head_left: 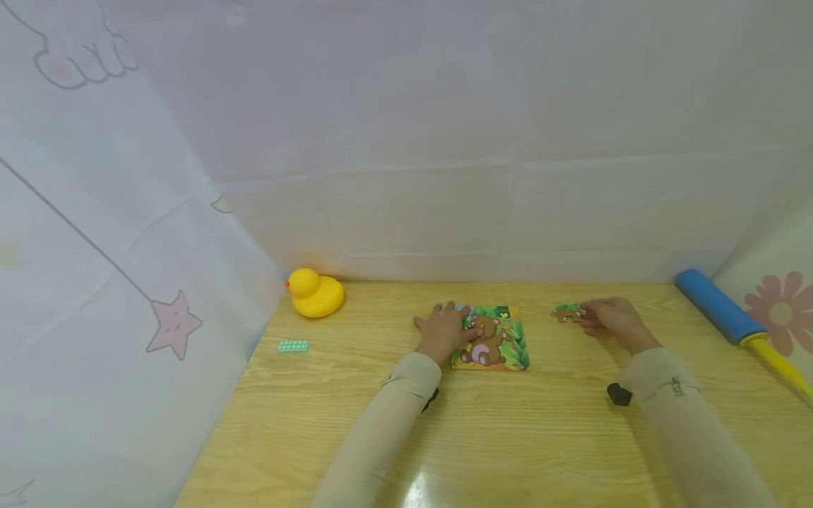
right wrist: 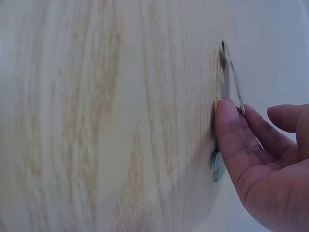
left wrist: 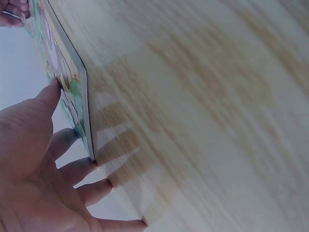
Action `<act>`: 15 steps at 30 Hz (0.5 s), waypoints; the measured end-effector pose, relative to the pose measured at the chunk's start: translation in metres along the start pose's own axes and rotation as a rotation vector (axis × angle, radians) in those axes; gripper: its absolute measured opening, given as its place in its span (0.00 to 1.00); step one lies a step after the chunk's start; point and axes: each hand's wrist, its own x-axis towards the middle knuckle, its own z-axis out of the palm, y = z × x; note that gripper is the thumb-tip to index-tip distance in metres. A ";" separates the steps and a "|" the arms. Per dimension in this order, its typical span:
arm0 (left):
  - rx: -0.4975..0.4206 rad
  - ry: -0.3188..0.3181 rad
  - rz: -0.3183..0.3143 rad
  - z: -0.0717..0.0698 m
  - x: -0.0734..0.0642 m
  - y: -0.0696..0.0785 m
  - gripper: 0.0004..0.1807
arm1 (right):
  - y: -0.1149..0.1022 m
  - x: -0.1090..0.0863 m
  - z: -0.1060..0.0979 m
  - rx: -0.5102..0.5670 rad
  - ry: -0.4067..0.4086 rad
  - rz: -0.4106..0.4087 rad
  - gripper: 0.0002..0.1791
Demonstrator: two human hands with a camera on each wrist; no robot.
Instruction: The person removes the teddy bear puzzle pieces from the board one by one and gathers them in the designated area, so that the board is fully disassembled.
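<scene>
A square picture puzzle (head_left: 484, 354) with a brown bear on green leaves lies flat on the wooden table. My left hand (head_left: 441, 333) rests at its left side, fingers spread. In the left wrist view the thumb (left wrist: 50, 94) touches the puzzle's face and other fingertips reach the board's edge and the tabletop. To the right of the puzzle, my right hand (head_left: 612, 323) pinches a brown and green puzzle piece (head_left: 565, 312) by its right end. The right wrist view shows that thin piece tilted up from the fingers; another small flat piece (right wrist: 217, 164) lies behind them.
A yellow rubber duck (head_left: 317, 295) sits at the table's back left, with a small teal patterned strip (head_left: 293, 346) in front of it. A blue tube with a yellow handle (head_left: 720, 307) lies along the right side. Pale printed cloth (head_left: 406, 212) hangs behind the table.
</scene>
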 end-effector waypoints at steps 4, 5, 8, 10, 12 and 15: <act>-0.005 -0.003 -0.004 0.000 0.001 0.000 0.40 | -0.001 0.000 -0.001 -0.031 0.005 -0.004 0.33; -0.006 -0.003 -0.004 0.000 0.001 0.000 0.40 | -0.002 0.000 -0.001 -0.038 0.007 -0.006 0.33; -0.001 -0.002 -0.003 0.001 0.002 -0.001 0.40 | -0.002 0.000 -0.001 -0.061 0.015 -0.006 0.33; 0.001 -0.001 -0.004 0.001 0.002 -0.001 0.40 | -0.003 0.000 0.000 -0.087 0.019 -0.007 0.32; -0.001 -0.001 -0.005 0.001 0.002 -0.001 0.40 | -0.003 0.000 0.000 -0.113 0.026 -0.010 0.32; 0.000 0.001 -0.008 0.002 0.002 -0.001 0.40 | -0.004 0.000 0.001 -0.141 0.039 -0.012 0.31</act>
